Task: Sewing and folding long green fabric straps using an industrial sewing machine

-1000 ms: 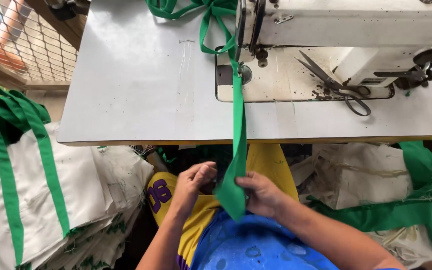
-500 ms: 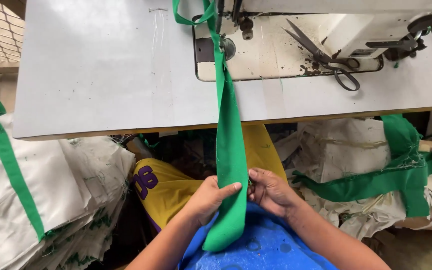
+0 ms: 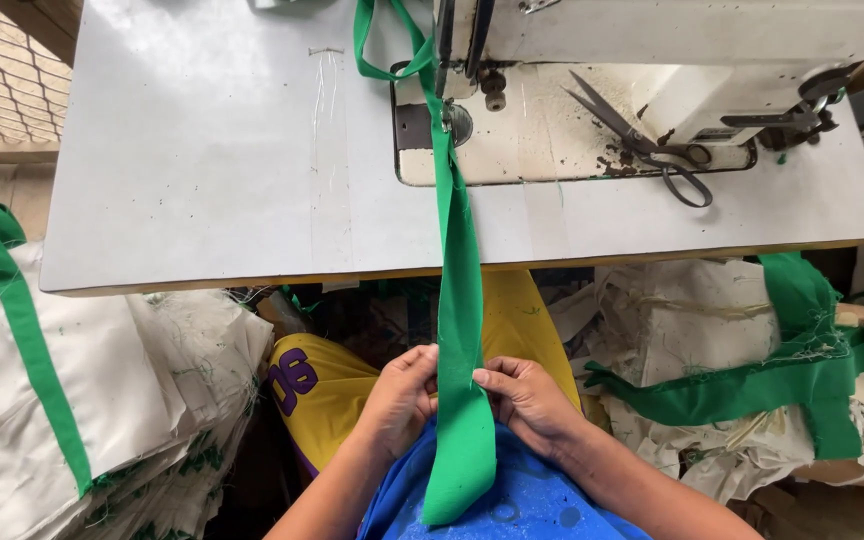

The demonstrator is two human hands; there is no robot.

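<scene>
A long green fabric strip (image 3: 460, 290) runs from under the needle of a white sewing machine (image 3: 672, 40), across the grey table (image 3: 202, 170), over its front edge and down to my lap. My left hand (image 3: 402, 395) pinches the strip's left edge. My right hand (image 3: 525, 400) pinches its right edge at the same height. The strip's loose end (image 3: 457, 480) hangs below both hands over blue cloth.
Black scissors (image 3: 642, 150) lie on the machine bed right of the needle. A stack of white bags with green straps (image 3: 72, 400) sits at the left. More white and green fabric (image 3: 752, 380) is piled at the right. Yellow shorts (image 3: 332, 385) cover my legs.
The strip has been pulled further down toward my lap, and both hands now grip its edges. The camera has shifted so the table sits a little higher in view.
</scene>
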